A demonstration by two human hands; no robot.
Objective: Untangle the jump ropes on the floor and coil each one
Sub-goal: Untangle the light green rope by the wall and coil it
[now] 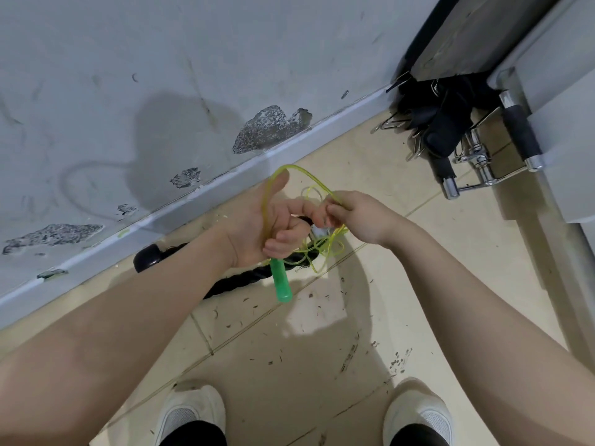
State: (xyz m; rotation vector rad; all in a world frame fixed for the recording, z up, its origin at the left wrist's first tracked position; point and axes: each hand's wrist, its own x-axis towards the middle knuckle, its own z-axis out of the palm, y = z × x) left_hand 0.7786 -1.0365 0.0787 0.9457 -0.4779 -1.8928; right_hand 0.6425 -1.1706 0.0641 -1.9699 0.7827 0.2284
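Beige floor tiles, scattered with dark specks of debris, ran up to a white skirting board and a grey wall whose paint had flaked off in rough patches. The person stood facing that wall in white shoes, both bare forearms stretched out over the floor.

The left hand was turned palm-up, thumb pointing toward the wall, its lower fingers curled round the green handle of a yellow jump rope; the handle hung down below the fist. From there the thin cord ran up across the palm, arched over the thumb and came down to the right hand, which pinched it between thumb and fingertips close beside the left fingers. More of the yellow cord dangled in loose tangled loops under both hands.

Below the hands, a thick black braided rope lay on the tiles near the skirting, its rounded black end almost against the board. Whether the yellow loops touched it I could not tell.

Off to the right, by a grey machine frame, lay a heap of black straps and chrome cable-machine handles.
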